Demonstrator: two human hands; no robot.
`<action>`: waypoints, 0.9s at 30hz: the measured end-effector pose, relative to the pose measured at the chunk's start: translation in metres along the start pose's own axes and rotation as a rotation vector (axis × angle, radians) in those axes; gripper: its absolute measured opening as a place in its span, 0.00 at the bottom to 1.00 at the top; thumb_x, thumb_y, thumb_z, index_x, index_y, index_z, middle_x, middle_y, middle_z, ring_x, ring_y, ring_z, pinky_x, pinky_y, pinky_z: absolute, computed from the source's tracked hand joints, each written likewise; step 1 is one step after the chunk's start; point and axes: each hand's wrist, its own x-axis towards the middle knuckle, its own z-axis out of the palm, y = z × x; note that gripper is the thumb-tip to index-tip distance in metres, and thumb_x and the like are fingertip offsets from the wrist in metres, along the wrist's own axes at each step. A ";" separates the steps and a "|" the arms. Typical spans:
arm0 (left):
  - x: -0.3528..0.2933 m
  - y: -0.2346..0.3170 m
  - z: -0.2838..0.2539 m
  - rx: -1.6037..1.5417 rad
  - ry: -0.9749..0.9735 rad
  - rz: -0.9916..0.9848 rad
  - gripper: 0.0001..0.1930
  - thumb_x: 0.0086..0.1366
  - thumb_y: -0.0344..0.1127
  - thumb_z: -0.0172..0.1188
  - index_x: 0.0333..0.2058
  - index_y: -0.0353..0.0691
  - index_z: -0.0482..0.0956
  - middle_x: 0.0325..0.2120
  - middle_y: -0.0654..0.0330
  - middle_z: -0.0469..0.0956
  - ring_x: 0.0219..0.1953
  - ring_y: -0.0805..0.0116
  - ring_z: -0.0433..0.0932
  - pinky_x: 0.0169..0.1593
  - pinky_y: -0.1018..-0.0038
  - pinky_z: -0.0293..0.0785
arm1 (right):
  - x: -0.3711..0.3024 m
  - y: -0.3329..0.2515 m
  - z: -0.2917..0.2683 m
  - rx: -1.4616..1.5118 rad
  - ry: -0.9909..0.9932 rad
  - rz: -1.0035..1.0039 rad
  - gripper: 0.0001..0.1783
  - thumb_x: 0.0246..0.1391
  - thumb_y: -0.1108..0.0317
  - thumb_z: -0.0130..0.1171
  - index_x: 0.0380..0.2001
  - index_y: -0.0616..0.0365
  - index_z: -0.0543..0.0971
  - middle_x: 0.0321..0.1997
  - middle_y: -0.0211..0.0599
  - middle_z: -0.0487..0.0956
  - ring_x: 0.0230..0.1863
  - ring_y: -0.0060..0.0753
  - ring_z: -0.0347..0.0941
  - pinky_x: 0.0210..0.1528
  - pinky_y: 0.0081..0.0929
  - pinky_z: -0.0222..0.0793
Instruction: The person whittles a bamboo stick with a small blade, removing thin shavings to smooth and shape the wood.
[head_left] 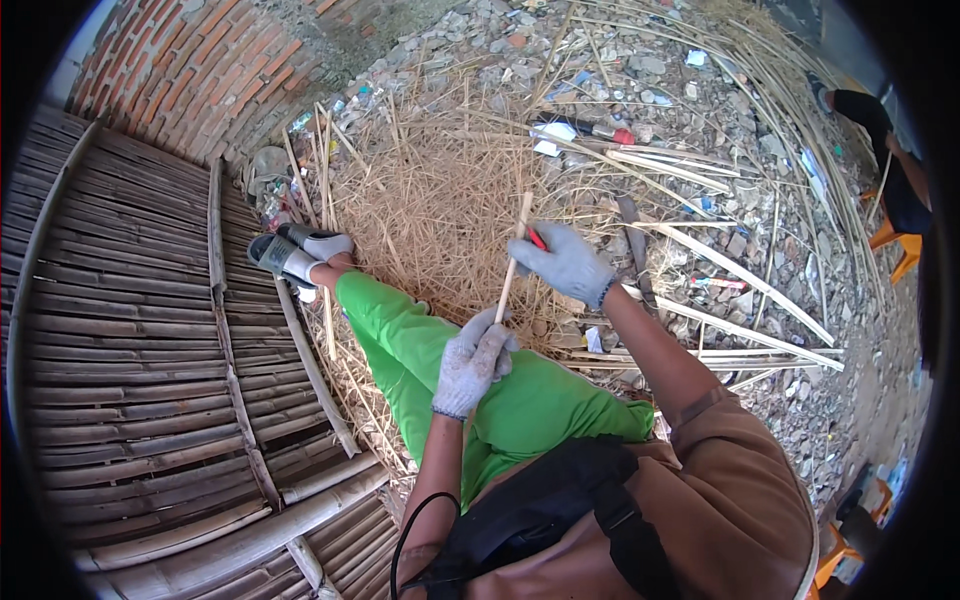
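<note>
My left hand (472, 368), in a pale knitted glove, is closed round the lower end of a narrow bamboo strip (510, 275) above my green-trousered thigh. The strip points up and away from me. My right hand (567, 265), gloved alike, is closed beside the strip's upper part. A short red handle (537, 240) of a tool shows at its thumb; I cannot make out a blade. Whether the right fingers also press on the strip is hidden. Fine bamboo shavings (440, 190) lie thick on the ground beyond my hands.
Split bamboo lengths (745, 275) and a dark flat blade-like piece (633, 240) lie to the right on rubble. A bamboo slat platform (130, 350) fills the left, below a brick wall (190, 70). Another person (880, 130) is by an orange chair (905, 255) at the right edge.
</note>
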 end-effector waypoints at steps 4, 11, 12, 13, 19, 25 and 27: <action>-0.007 -0.006 -0.001 0.165 0.097 0.077 0.18 0.83 0.39 0.59 0.61 0.31 0.79 0.29 0.64 0.81 0.20 0.80 0.73 0.23 0.79 0.66 | -0.005 -0.002 -0.003 -0.051 -0.037 0.017 0.27 0.72 0.43 0.64 0.36 0.60 0.83 0.27 0.32 0.82 0.31 0.25 0.79 0.37 0.33 0.75; -0.013 -0.006 -0.011 -0.322 -0.118 -0.012 0.17 0.82 0.40 0.61 0.57 0.31 0.80 0.25 0.65 0.72 0.16 0.79 0.64 0.18 0.78 0.60 | -0.032 -0.005 0.005 0.538 -0.063 0.092 0.19 0.75 0.53 0.64 0.34 0.54 0.79 0.23 0.23 0.74 0.19 0.20 0.69 0.21 0.26 0.65; -0.012 -0.009 -0.012 -0.410 -0.159 -0.035 0.16 0.82 0.39 0.60 0.56 0.31 0.80 0.25 0.65 0.71 0.16 0.79 0.63 0.17 0.78 0.59 | -0.034 -0.003 0.009 0.640 -0.079 0.070 0.18 0.75 0.53 0.64 0.34 0.54 0.78 0.23 0.23 0.75 0.18 0.20 0.68 0.20 0.25 0.64; -0.012 -0.011 -0.013 -0.505 -0.200 -0.054 0.15 0.82 0.39 0.60 0.56 0.31 0.80 0.24 0.66 0.69 0.16 0.79 0.63 0.16 0.78 0.58 | -0.035 -0.003 0.015 0.745 -0.098 0.048 0.18 0.74 0.53 0.64 0.34 0.54 0.78 0.23 0.23 0.75 0.18 0.19 0.68 0.19 0.24 0.64; -0.016 -0.028 -0.014 -0.815 -0.316 -0.109 0.15 0.83 0.39 0.59 0.56 0.32 0.77 0.23 0.67 0.65 0.14 0.78 0.61 0.14 0.78 0.57 | -0.025 -0.001 0.026 0.265 0.083 -0.080 0.23 0.71 0.52 0.65 0.27 0.56 0.76 0.21 0.30 0.74 0.19 0.27 0.71 0.23 0.35 0.67; -0.022 -0.038 -0.010 -0.752 -0.203 -0.058 0.16 0.84 0.46 0.58 0.52 0.35 0.78 0.18 0.71 0.61 0.12 0.78 0.58 0.13 0.77 0.56 | -0.023 0.001 0.014 -0.260 0.232 -0.251 0.26 0.68 0.49 0.66 0.25 0.60 0.75 0.19 0.38 0.71 0.23 0.34 0.71 0.30 0.42 0.69; -0.020 -0.043 -0.026 -0.880 -0.162 0.009 0.17 0.86 0.47 0.55 0.51 0.37 0.77 0.17 0.73 0.59 0.11 0.77 0.58 0.13 0.76 0.57 | -0.027 0.001 0.012 -0.310 0.242 -0.319 0.27 0.68 0.49 0.66 0.25 0.60 0.75 0.18 0.38 0.71 0.23 0.34 0.70 0.31 0.41 0.69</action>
